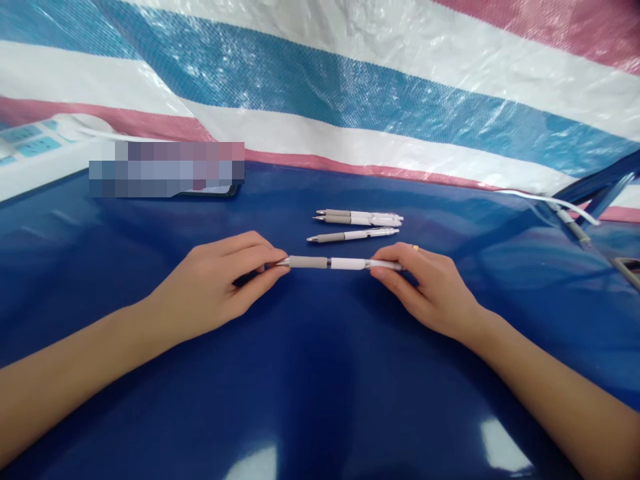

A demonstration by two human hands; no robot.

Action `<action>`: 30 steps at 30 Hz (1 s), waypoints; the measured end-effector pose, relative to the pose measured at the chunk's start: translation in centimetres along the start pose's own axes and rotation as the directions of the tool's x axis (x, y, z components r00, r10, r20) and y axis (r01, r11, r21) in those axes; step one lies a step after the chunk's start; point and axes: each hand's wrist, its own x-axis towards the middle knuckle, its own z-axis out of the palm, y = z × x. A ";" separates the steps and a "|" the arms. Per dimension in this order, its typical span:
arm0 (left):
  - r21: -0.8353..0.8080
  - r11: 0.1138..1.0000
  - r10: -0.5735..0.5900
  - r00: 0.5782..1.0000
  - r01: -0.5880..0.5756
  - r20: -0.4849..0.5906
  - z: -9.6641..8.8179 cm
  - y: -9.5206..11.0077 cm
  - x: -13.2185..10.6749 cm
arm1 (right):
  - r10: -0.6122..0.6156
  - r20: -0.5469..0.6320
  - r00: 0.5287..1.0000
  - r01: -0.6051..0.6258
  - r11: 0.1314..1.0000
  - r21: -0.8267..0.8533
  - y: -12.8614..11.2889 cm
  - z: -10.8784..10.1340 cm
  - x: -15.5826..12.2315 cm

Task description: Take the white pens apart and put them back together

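Observation:
Between my two hands a pen [345, 264] with a grey grip and a white barrel lies level, its tip to the left. My left hand [225, 277] pinches the metal tip between thumb and fingers. At the other end, my right hand [430, 283] grips the white clip end, covering part of it. Just beyond, a similar pen [353, 235] rests at a slight slant on the blue table. Behind that one, more grey-and-white pens [360, 218] lie side by side, pointing left.
The glossy blue table [310, 387] carries a blurred-out flat object [170, 170] at the back left, near a white power strip [37, 150]. A striped plastic sheet [325, 80] hangs behind. At the right are a white cable [545, 197] and a dark metal frame [607, 177].

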 end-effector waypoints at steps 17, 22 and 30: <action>-0.049 0.992 -0.113 0.993 0.114 0.018 -0.4 0.5 0.1 | 0.017 0.024 1.000 -0.017 1.000 -0.014 -0.1 0.0 0.0; -0.049 0.990 -0.133 0.991 0.134 0.029 -0.4 0.3 0.1 | 0.019 0.030 0.999 -0.019 1.000 -0.014 -0.1 -0.1 0.0; -0.053 0.980 -0.191 0.981 0.193 0.027 -0.4 0.2 0.0 | 0.011 0.025 1.000 -0.011 1.000 0.001 -0.1 -0.1 0.0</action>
